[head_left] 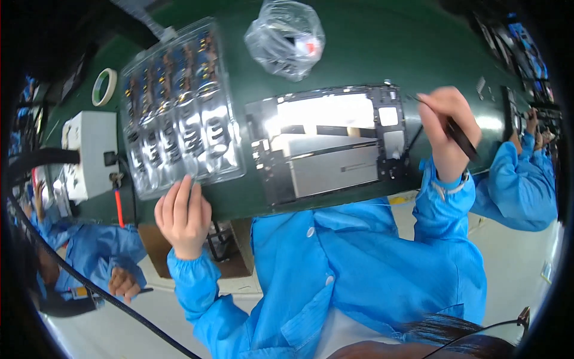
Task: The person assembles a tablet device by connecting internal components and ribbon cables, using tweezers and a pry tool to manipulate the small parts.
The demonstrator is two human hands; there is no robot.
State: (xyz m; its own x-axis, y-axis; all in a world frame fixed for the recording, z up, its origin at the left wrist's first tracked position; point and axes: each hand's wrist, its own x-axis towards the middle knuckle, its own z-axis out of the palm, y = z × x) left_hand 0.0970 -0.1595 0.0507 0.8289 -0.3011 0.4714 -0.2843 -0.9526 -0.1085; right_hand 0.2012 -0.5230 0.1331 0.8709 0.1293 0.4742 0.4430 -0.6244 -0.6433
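An opened flat device frame (335, 170), tablet-like, with a silver interior and black border, lies on the green mat in front of me. My right hand (451, 125) is closed round black tweezers (461, 140), their thin tips pointing left just past the frame's upper right corner. A clear plastic tray (236, 143) lies left of the frame, with several small circuit parts in its compartments. My left hand (183, 216) rests at the tray's near edge, fingers stretched out, palm down, nothing seen in it.
A clear plastic bag (286, 42) with small parts stands behind the frame. At left are a tape roll (104, 87), a white box (95, 155) with a black hose, and a red-handled tool (118, 206). Co-workers in blue sleeves (514, 179) sit on both sides.
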